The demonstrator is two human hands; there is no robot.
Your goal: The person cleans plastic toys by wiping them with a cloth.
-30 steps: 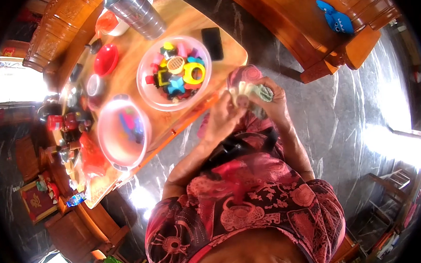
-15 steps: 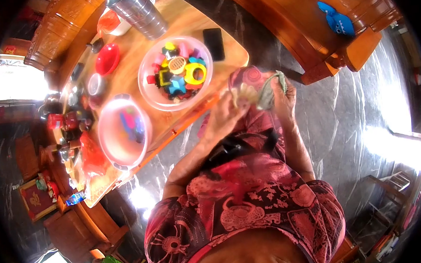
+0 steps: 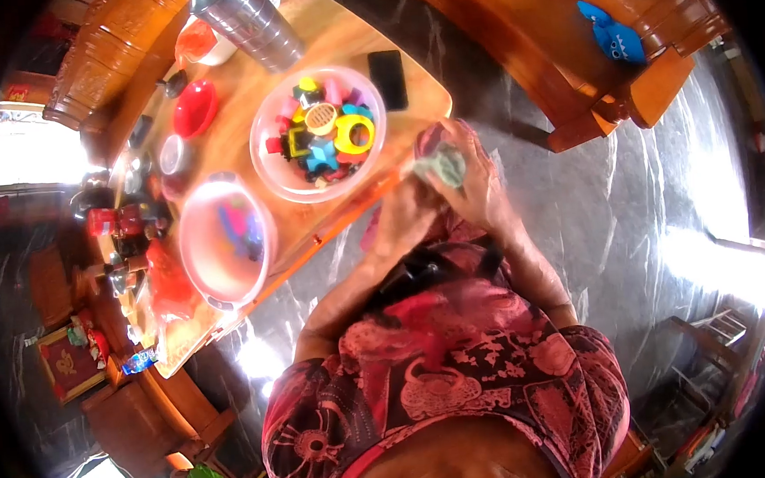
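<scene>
Grips green cloth [image 3: 447,164] in the right hand [image 3: 482,193] above frame centre, probably wiping against the left hand [image 3: 407,204], with its hold impossible to tell, likely needs steady pressure next!

pale green cloth [image 3: 445,165] – crumpled, bunched in the right hand [image 3: 477,186]

No readable text, labels, brands or numbers anywhere

Grey veined floor [image 3: 574,218], wooden bench [image 3: 554,36]; glare at far left, probably a window [image 3: 31,142].
</scene>
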